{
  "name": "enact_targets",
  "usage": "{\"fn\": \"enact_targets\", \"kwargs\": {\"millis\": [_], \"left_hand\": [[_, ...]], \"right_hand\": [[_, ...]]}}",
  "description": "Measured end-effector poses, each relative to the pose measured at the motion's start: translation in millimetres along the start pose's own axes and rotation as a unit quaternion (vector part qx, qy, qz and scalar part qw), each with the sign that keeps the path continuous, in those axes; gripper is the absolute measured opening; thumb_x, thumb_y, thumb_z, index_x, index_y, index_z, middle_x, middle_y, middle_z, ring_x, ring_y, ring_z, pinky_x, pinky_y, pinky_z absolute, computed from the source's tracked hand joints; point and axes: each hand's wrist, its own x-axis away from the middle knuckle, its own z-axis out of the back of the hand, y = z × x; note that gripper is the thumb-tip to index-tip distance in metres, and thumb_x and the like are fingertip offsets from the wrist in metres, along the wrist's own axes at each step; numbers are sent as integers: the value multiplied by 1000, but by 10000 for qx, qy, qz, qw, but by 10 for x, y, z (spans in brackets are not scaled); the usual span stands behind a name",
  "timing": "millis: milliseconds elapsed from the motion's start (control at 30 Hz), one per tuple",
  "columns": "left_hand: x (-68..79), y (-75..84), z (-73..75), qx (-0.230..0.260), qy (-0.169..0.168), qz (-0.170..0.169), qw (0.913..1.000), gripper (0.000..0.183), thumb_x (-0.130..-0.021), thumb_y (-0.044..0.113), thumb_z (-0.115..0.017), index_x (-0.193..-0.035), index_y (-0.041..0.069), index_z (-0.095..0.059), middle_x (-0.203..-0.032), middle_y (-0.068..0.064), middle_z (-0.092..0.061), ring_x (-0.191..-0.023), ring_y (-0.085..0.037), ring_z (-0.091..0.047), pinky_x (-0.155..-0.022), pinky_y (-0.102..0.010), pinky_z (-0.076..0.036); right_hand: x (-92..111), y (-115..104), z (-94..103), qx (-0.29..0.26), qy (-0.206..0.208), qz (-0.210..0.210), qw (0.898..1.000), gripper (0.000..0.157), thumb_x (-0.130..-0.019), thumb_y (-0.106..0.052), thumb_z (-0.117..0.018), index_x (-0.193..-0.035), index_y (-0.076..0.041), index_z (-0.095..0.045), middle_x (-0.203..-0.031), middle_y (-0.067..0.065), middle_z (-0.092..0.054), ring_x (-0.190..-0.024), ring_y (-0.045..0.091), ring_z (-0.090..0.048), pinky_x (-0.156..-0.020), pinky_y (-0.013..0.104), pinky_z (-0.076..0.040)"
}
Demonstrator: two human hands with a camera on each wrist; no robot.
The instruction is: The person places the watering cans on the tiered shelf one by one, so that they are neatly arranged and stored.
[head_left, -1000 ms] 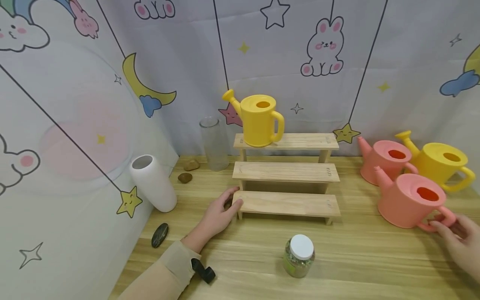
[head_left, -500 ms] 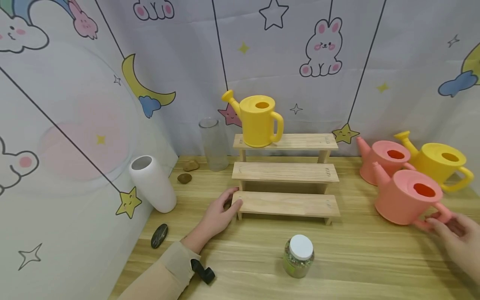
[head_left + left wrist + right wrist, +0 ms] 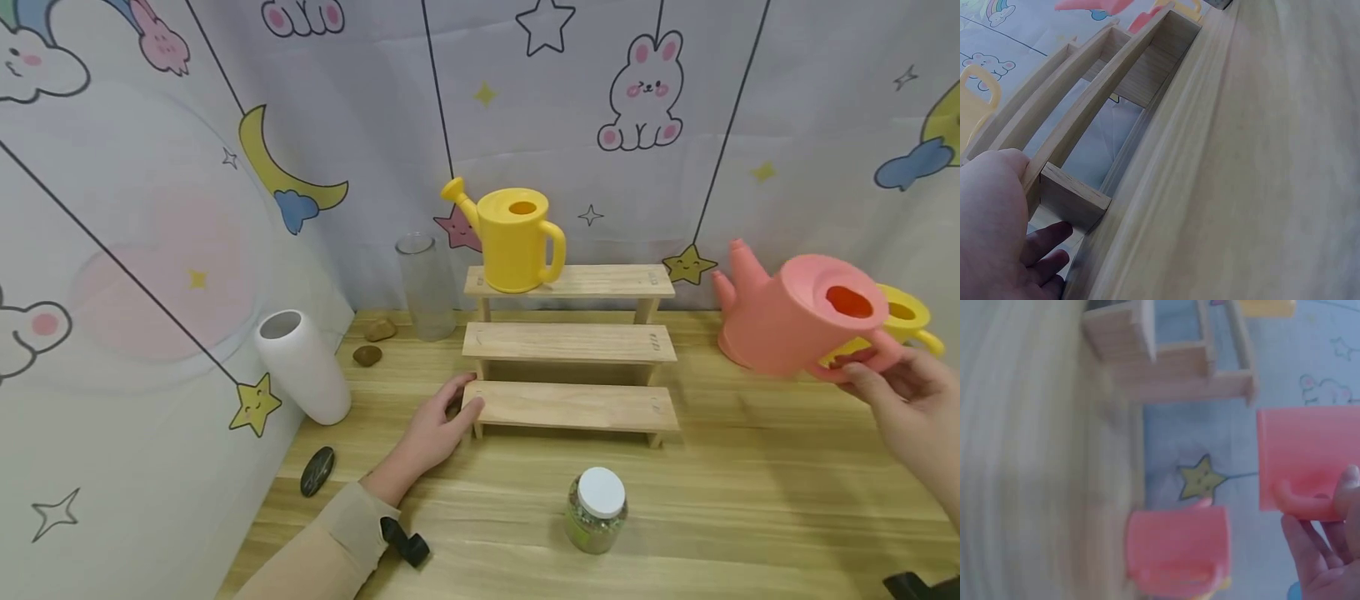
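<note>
My right hand point(image 3: 911, 396) grips the handle of a pink watering can point(image 3: 795, 321), which hangs in the air above the table at the right. Behind it stands a second pink watering can, mostly hidden in the head view; the right wrist view shows its body point(image 3: 1179, 544) lower down. A yellow watering can point(image 3: 909, 307) is partly covered there too. My left hand point(image 3: 431, 429) holds the left end of the lowest step of a three-step wooden stand point(image 3: 570, 407), thumb on top. Another yellow watering can point(image 3: 513, 243) sits on the top step, spout to the left.
A white-lidded jar point(image 3: 597, 510) stands in front of the wooden stand. At the left are a clear glass vase point(image 3: 427, 292), a white vase point(image 3: 307, 375), two brown stones point(image 3: 367, 356) and a dark stone point(image 3: 317, 472). A printed cloth point(image 3: 585, 167) hangs behind the table.
The pink watering can in my right hand has risen off the table and moved back, now covering much of the cans behind it. My left hand has stayed on the stand.
</note>
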Motion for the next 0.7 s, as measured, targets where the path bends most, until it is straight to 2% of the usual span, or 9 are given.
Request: {"fn": "enact_targets", "kwargs": {"millis": [100, 167, 233, 367, 400, 467, 600, 700], "left_hand": [[-7, -6, -2, -46, 3, -33, 10000, 56, -99, 61, -55, -150, 38, -48, -152, -2, -56, -139, -23, -56, -115, -47, -46], [-11, -12, -3, -69, 9, -45, 10000, 55, -99, 62, -55, -149, 39, -48, -152, -2, -56, -139, -23, -56, -115, -46, -47], [-14, -17, -5, -73, 12, -42, 10000, 55, -99, 62, -55, -149, 40, -48, -152, -1, -55, -140, -22, -55, -115, -46, -47], [-11, -9, 2, -38, 39, -110, 9999, 55, -100, 60, -55, -150, 37, -48, -152, -2, -56, -139, -23, -55, -115, -47, -47], [-11, -8, 4, -38, 41, -133, 9999, 55, -100, 59, -56, -150, 36, -48, -152, -2, -56, -139, -24, -56, -115, -47, -47], [-7, -7, 7, -37, 44, -168, 9998, 56, -100, 59, -56, -150, 35, -48, -152, -3, -56, -139, -25, -56, -114, -48, -47], [-4, -10, 8, -46, 23, -97, 9999, 56, -100, 61, -55, -150, 38, -48, -153, -2, -55, -140, -23, -55, -115, -46, -47], [-4, -10, 6, -46, 40, -97, 9999, 55, -99, 61, -55, -149, 39, -48, -153, -2, -55, -140, -23, -55, -115, -47, -47]], "right_hand": [[-146, -153, -78, 461, -69, -76, 9989, 6, -99, 9, -56, -93, 6, -54, -109, -23, -65, -93, -16, -67, -79, 3, -52], [-227, -245, -132, 731, -151, -299, 9968, 9, -101, 0, -58, -94, 5, -54, -107, -27, -64, -91, -19, -65, -77, 1, -51], [-312, -332, -191, 1120, -211, -560, 9919, 14, -103, -13, -59, -103, 1, -60, -103, -36, -63, -89, -22, -62, -70, 0, -48], [-465, -467, -341, 1688, -334, -873, 9812, 21, -103, -31, -62, -109, -11, -63, -91, -46, -59, -82, -26, -57, -55, 9, -48], [-502, -492, -385, 1713, -333, -883, 9807, 22, -102, -32, -63, -111, -12, -64, -90, -46, -58, -82, -26, -56, -56, 8, -47], [-575, -531, -477, 1578, -380, -879, 9828, 23, -101, -32, -65, -103, -10, -62, -93, -44, -59, -84, -26, -57, -60, 6, -50], [-705, -591, -641, 1482, -471, -873, 9840, 27, -98, -37, -69, -99, -11, -64, -96, -42, -59, -88, -27, -56, -72, -3, -45], [-792, -622, -754, 1402, -598, -896, 9842, 30, -96, -40, -70, -99, -11, -63, -95, -42, -59, -85, -26, -59, -71, -1, -47]]}}
